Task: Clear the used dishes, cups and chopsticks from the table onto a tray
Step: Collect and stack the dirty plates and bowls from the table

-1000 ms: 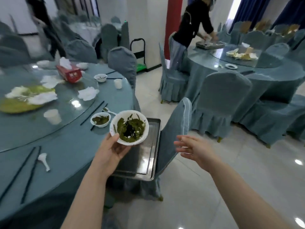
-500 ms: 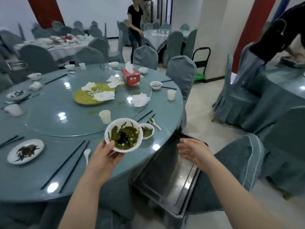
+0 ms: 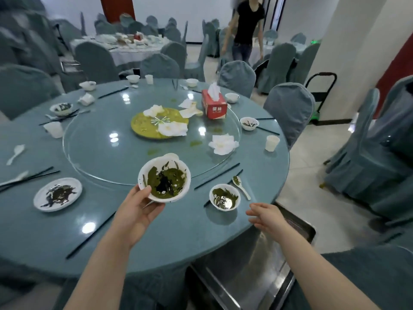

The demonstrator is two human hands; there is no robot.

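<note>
The left hand holds a white bowl above the near part of the round table, thumb on the near rim and fingers curled under the base; the bowl is tilted toward the camera and its inside is smeared with green sauce and dark leafy scraps. The right hand hovers over the table's near right edge with fingers loosely extended and nothing in it, just beside a small white bowl that holds a green residue and a shiny patch at the bottom. A white spoon with a green dab in its scoop lies next to that bowl, and black chopsticks lie beside it. To the left, a flat white plate carries dark leafy remains. A metal tray sits below the table edge at the right (partly hidden under the tabletop). Farther off on the right, a small bowl with dark scraps and a white cup stand on the table; what the cup holds cannot be told. On the glass turntable sit a yellow dish with crumpled tissues and a red tissue box.
</note>
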